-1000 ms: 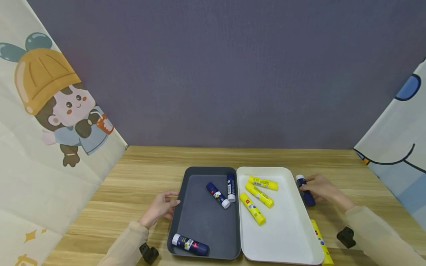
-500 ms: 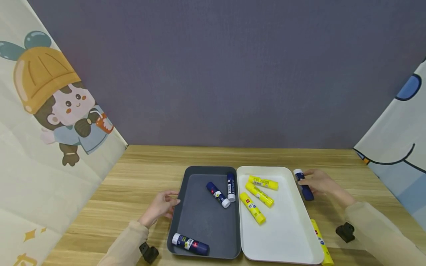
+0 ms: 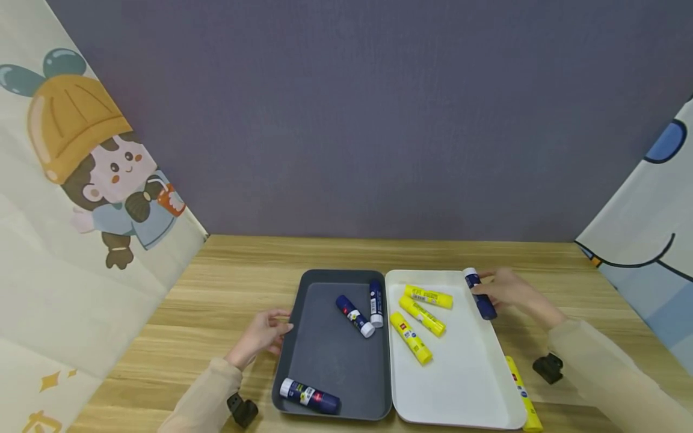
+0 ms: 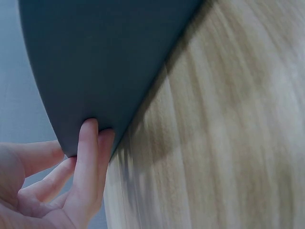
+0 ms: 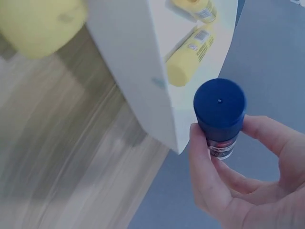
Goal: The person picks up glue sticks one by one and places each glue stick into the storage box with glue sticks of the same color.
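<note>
A dark blue glue stick with a white end (image 3: 485,308) is held between the thumb and fingers of my right hand (image 3: 509,290), at the right rim of the white tray (image 3: 460,385). In the right wrist view its round blue base (image 5: 220,104) faces the camera. My left hand (image 3: 262,334) pinches the left side of the dark grey tray (image 3: 338,361), with fingertips (image 4: 88,129) against the outer wall. Three blue glue sticks lie in the grey tray, one of them near the front (image 3: 310,398). Three yellow glue sticks, one at the left (image 3: 410,338), lie in the white tray.
Another yellow glue stick (image 3: 523,397) lies on the wooden table (image 3: 243,264) along the white tray's right side. The two trays stand side by side. A dark grey panel (image 3: 379,120) rises behind the table, with printed cloths at both sides.
My right hand has carried the blue glue stick left and away from me, from beside the white tray to its right rim. The left hand stays at the grey tray.
</note>
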`<state>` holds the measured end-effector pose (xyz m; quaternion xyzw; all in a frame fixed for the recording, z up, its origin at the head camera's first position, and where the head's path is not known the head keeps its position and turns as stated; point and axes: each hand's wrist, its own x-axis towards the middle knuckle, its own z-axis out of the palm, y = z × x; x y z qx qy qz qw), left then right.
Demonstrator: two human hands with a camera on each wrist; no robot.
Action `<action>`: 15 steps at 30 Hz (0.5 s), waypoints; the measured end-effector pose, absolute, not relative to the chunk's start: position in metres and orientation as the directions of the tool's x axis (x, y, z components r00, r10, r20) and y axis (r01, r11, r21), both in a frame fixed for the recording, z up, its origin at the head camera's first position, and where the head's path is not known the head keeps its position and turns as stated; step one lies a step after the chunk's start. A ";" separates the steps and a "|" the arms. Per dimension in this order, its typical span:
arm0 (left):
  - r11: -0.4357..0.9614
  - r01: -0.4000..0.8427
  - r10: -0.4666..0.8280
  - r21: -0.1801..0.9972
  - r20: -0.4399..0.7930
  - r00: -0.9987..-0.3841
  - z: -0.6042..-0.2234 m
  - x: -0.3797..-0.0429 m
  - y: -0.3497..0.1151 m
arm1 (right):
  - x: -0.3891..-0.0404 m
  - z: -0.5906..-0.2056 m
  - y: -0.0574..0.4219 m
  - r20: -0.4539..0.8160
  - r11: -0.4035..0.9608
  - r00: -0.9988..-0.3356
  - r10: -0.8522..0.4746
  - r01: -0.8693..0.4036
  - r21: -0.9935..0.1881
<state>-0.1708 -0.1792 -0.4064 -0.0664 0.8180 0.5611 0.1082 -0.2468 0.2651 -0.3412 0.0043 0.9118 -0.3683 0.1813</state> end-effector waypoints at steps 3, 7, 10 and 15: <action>0.358 -0.231 0.013 0.905 -0.252 -0.968 -0.406 -0.170 -0.179 | -0.247 -0.340 0.259 -0.331 0.738 -0.933 -0.143 0.122 -0.664; 0.358 -0.222 0.019 0.907 -0.245 -0.969 -0.406 -0.170 -0.179 | -0.250 -0.339 0.251 -0.345 0.746 -0.925 -0.159 0.116 -0.656; 0.362 -0.216 0.022 0.907 -0.240 -0.971 -0.405 -0.169 -0.179 | -0.251 -0.339 0.245 -0.353 0.749 -0.921 -0.161 0.119 -0.652; 0.367 -0.213 0.021 0.906 -0.237 -0.971 -0.402 -0.167 -0.178 | -0.254 -0.338 0.233 -0.363 0.745 -0.916 -0.171 0.121 -0.656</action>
